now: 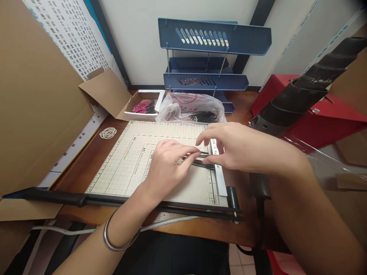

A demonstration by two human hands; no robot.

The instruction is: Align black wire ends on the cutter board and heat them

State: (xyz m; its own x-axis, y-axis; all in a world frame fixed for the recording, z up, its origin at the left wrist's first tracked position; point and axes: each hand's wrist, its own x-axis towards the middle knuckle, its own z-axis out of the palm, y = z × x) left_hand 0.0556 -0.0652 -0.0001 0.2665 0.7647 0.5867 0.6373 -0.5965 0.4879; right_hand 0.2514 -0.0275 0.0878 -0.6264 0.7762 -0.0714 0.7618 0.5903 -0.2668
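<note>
In the head view, the left hand (168, 162) pinches thin black rods (198, 163) over the gridded board (183, 189), near its white edge strip (220, 184), while the right hand (229, 148) arches at their ends, thumb and forefinger apart. The step looks like evening up the rods; the next move probably calls for a light, level fingertip grip.

Left of centre, a bare stretch of the board (120, 168) leaves room to pass beside the left hand (169, 160). Right of centre, that hand, the right hand (223, 149) and thin black sticks (197, 163) take up the space. The box (123, 103) and bag (172, 109) block the far edge, top centre; the pipe (286, 105) bars the upper right, the black handle (57, 196) the lower left.
</note>
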